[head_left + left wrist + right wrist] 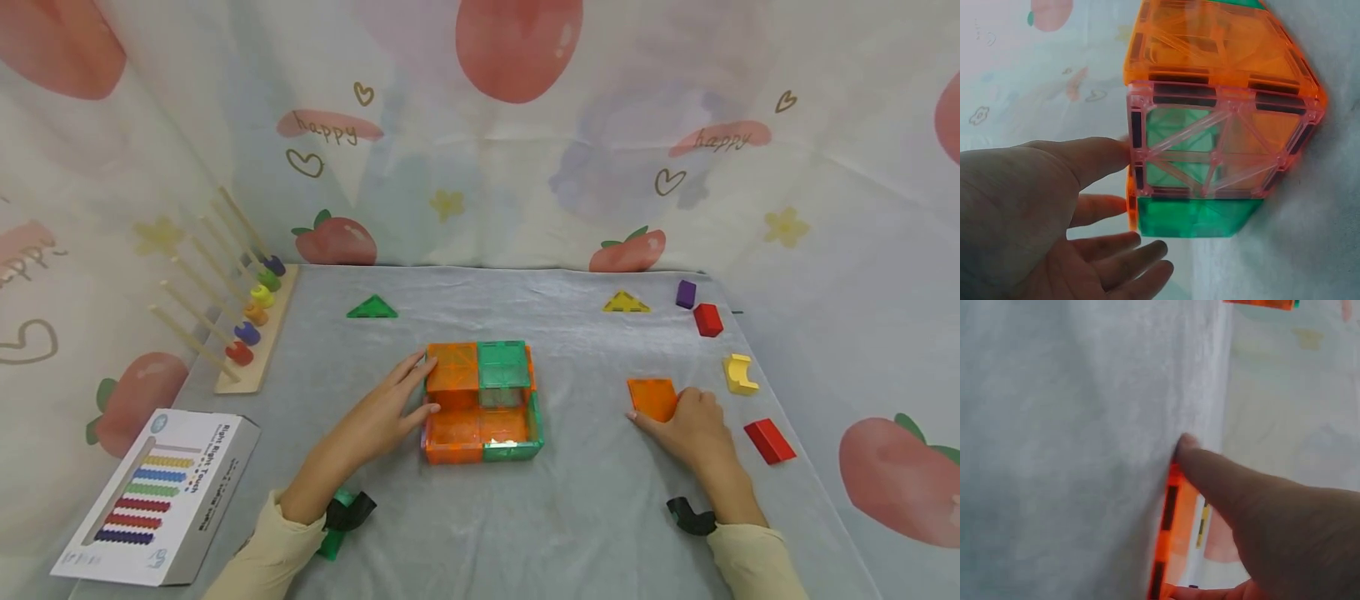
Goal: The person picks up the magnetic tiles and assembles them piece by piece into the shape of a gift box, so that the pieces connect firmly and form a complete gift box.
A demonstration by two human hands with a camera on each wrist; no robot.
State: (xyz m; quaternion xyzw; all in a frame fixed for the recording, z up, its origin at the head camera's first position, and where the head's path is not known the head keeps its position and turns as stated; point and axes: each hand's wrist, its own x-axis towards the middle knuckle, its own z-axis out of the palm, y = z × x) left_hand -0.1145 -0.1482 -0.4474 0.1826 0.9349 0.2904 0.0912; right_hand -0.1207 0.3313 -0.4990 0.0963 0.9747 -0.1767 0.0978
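Observation:
A box-like build of magnetic tiles (453, 432), orange and green with a higher back part, stands mid-table. My left hand (378, 414) is at its left side, fingertips against the upper back block and thumb lower down. The left wrist view shows a pink tile (1217, 140) on that side, with the fingers extended around its edge. Off to the right, my right hand (693, 429) pinches a loose orange square tile (651, 397) between thumb and fingers. In the right wrist view, the tile's edge (1166, 528) lies close to the cloth, with the thumb at one corner.
Behind the build lie a green triangle tile (372, 307) and a yellow one (627, 302). Purple, red and yellow blocks (738, 375) line the right edge. A peg rack (264, 350) and a white box (150, 500) stand left. Green pieces (331, 546) lie beside the left wrist.

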